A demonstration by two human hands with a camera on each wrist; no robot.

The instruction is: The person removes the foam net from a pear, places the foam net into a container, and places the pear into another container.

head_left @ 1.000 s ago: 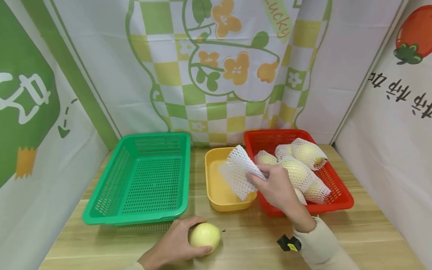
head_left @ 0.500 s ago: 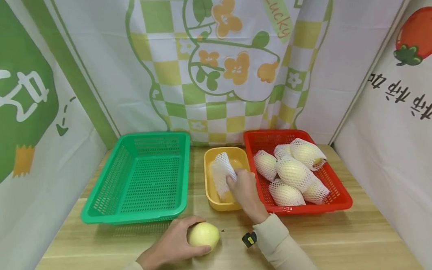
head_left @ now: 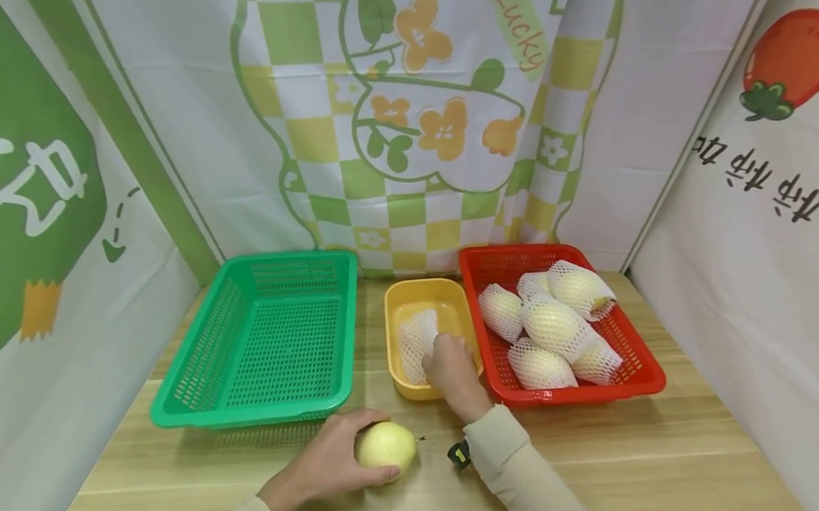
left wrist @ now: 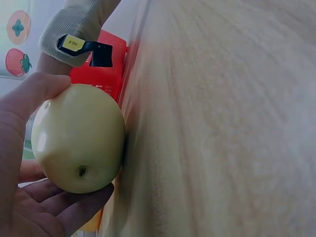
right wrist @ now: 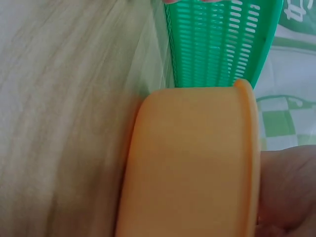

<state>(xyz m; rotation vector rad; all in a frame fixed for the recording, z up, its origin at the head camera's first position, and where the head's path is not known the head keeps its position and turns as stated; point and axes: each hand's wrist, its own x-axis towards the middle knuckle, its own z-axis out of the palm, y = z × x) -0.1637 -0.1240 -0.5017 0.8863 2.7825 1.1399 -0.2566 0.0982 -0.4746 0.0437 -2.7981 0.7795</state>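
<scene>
My left hand [head_left: 329,454] grips a smooth pale yellow pear [head_left: 386,450] resting on the wooden table, stem pointing right. In the left wrist view the thumb lies on one side of the pear [left wrist: 81,138] and the fingers curl under the other. My right hand [head_left: 453,369] reaches down into a small yellow box [head_left: 395,356], its thumb at the edge of a white foam net sleeve [head_left: 418,340] that lies flat inside. Its other fingers are hidden by the back of the hand; in the right wrist view the box's wall [right wrist: 192,158] covers them.
To the right stands a red basket [head_left: 648,366] holding several pears in foam nets [head_left: 552,325]. A green perforated basket [head_left: 251,410] with nothing in it is at left. Printed curtains [head_left: 428,208] close off the back and sides. A black wrist strap piece [head_left: 459,455] hangs by the right sleeve.
My right hand has moved left from the red basket's edge and down into the yellow box with the foam net sleeve. The left hand and the pear have stayed in place.
</scene>
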